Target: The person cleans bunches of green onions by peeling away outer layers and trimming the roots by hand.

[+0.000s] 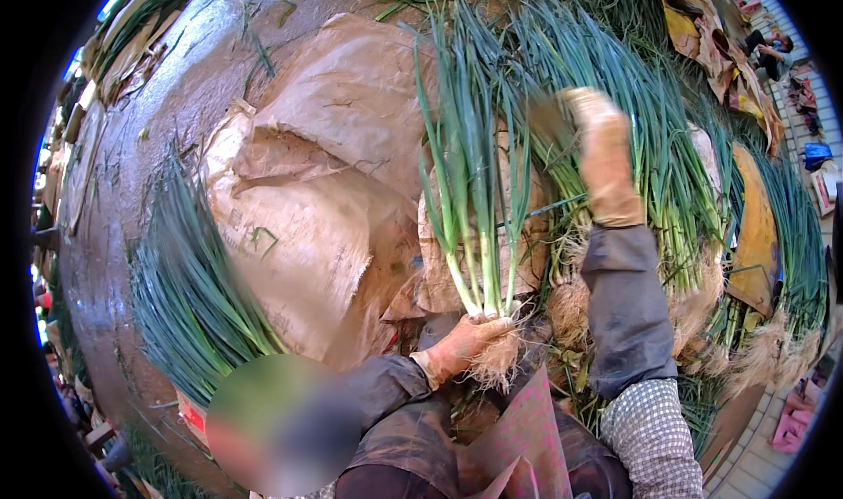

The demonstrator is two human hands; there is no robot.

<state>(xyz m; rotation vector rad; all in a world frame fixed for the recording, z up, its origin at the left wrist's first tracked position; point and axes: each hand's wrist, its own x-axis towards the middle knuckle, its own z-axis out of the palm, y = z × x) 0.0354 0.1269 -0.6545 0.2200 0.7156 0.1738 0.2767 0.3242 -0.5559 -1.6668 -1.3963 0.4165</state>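
My left hand (458, 348), in a soiled orange-tan glove, is closed around the white root ends of a small bunch of green onions (483, 227). Their long leaves point away from me, and pale, stringy roots hang below the fist. My right hand (606, 157), gloved as well, is raised over the leaves of a large pile of green onions (672, 183) on the right. Motion smears its fingers, so whether they grip any leaves cannot be told. The pile's bushy roots face toward me.
Brown sacking (329, 209) covers the wet floor (202, 69) ahead. More green onions (198, 280) lie at the left, beside a blurred round patch. A yellowish board (752, 231) stands between bundles at right. Someone (773, 53) is at the far right.
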